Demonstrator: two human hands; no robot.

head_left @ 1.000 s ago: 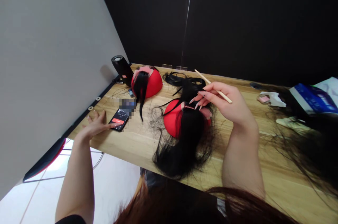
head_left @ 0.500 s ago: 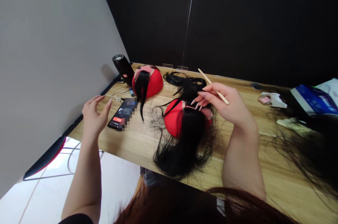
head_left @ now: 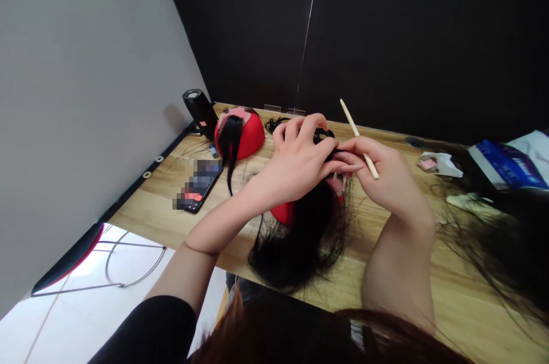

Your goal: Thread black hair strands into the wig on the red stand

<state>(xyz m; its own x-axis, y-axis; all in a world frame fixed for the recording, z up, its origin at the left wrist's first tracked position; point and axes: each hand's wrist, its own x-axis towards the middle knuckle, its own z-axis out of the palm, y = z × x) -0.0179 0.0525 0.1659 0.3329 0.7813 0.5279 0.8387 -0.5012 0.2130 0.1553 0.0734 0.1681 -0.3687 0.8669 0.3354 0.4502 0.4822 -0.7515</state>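
At frame centre, the left hand (head_left: 295, 161) curls its fingers over black hair on a red wig dome (head_left: 283, 212). The right hand (head_left: 381, 181) beside it pinches a wooden stick (head_left: 358, 138). A phone (head_left: 197, 192) lies centre-left on the wooden table (head_left: 450, 290).

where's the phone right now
The phone lies flat on the left part of the wooden table in the head view, near the front edge, just in front of the far red dome and left of the left hand.
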